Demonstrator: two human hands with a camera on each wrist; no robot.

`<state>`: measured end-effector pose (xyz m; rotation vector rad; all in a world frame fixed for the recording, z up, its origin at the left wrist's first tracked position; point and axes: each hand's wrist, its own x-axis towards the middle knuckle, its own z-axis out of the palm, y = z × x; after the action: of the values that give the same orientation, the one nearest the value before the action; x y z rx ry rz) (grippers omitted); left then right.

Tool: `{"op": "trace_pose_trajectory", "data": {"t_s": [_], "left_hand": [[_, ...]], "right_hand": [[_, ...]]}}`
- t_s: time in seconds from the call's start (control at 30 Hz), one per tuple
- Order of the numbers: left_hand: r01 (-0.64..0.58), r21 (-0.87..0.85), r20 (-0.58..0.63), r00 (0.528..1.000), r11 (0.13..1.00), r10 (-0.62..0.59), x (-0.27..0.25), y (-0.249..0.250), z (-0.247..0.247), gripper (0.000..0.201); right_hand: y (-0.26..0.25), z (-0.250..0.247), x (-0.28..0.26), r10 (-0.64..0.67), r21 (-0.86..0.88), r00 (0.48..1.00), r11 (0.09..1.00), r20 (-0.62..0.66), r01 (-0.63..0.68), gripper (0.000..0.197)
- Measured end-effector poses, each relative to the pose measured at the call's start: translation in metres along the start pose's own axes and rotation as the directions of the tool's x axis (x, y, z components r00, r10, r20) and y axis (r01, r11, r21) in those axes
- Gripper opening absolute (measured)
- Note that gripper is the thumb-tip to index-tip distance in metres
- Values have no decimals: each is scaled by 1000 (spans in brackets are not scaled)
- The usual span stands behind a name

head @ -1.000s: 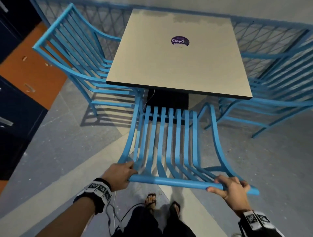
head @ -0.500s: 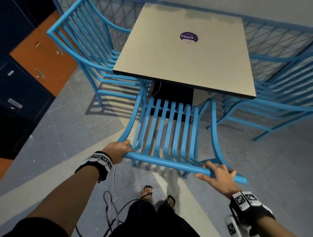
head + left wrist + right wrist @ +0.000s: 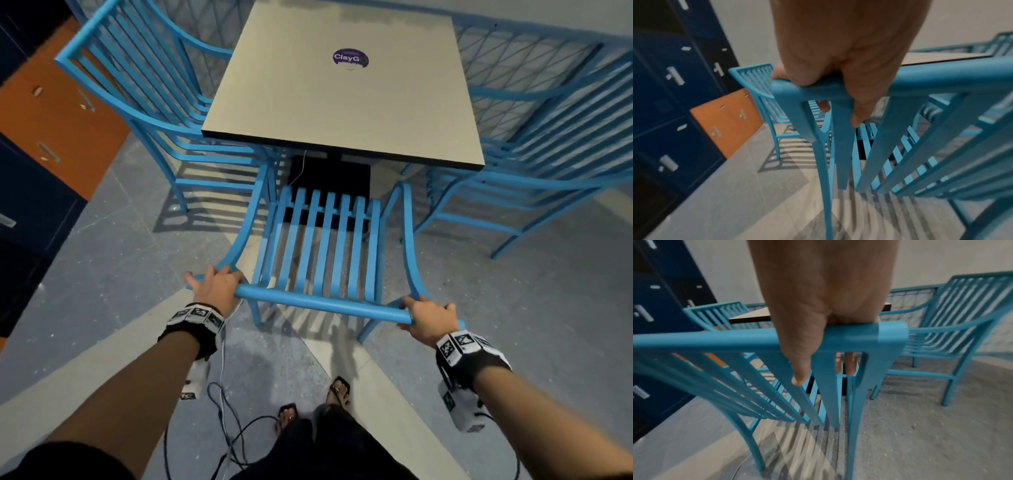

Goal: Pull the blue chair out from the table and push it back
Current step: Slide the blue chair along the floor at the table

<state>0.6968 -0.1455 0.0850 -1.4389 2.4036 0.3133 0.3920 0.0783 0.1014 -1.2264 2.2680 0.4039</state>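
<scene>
The blue slatted chair (image 3: 323, 260) stands in front of me, its seat front near the table (image 3: 342, 113) edge. My left hand (image 3: 215, 284) grips the left end of its top rail (image 3: 322, 303), fingers curled over it. In the left wrist view the left hand (image 3: 838, 73) wraps the rail (image 3: 941, 78), thumb on the near side. My right hand (image 3: 428, 318) grips the rail's right end; the right wrist view shows the right hand (image 3: 818, 321) over the rail (image 3: 715, 340), fingertips (image 3: 850, 365) showing below the bar.
Two more blue chairs flank the table, one at the left (image 3: 144, 102) and one at the right (image 3: 548, 164). Blue and orange lockers (image 3: 51, 120) line the left wall. Cables (image 3: 233, 428) lie on the floor by my feet (image 3: 308, 404). A blue mesh fence (image 3: 513, 78) runs behind.
The chair has moved away from me toward the table, and my arms have stretched out with it. Both hands kept hold of the top rail.
</scene>
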Motion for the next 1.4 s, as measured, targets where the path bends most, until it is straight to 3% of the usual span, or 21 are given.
{"op": "trace_pose_trajectory", "data": {"t_s": [0.1, 0.2, 0.27, 0.37, 0.57, 0.8, 0.97, 1.27, 1.4], "left_hand": [[12, -4, 0, 1000, 1000, -12, 1, 0, 1, 24], [4, -6, -78, 997, 1000, -4, 4, -2, 3, 30], [14, 12, -62, 998, 1000, -14, 2, 1, 3, 32], [11, 22, -67, 998, 1000, -10, 2, 6, 3, 35], [-19, 9, -92, 996, 1000, 20, 5, 20, 9, 39], [-34, -36, -71, 997, 999, 32, 8, 17, 8, 27], [-71, -52, 20, 997, 996, 72, 8, 11, 0, 24], [-79, 46, 89, 993, 996, 75, 14, 3, -9, 51], [-54, 66, 24, 998, 996, 52, 16, -3, -6, 51]], "right_hand": [[-11, -4, -1, 47, -65, 999, 997, 1, -47, 28], [-15, -11, -1, 60, -114, 998, 992, -21, -62, 19], [-15, -14, -2, 69, -129, 997, 989, -17, -71, 31], [-13, -18, -2, 93, -129, 995, 987, -31, -96, 22], [3, -13, 11, 148, -141, 984, 977, -99, -161, 25], [8, -6, 15, 103, -132, 984, 984, -144, -122, 23], [11, -3, 18, 80, -133, 986, 986, -148, -100, 29], [5, 0, 17, 41, -92, 990, 994, -134, -54, 30], [-2, 1, 16, 23, -90, 993, 995, -114, -33, 27]]}}
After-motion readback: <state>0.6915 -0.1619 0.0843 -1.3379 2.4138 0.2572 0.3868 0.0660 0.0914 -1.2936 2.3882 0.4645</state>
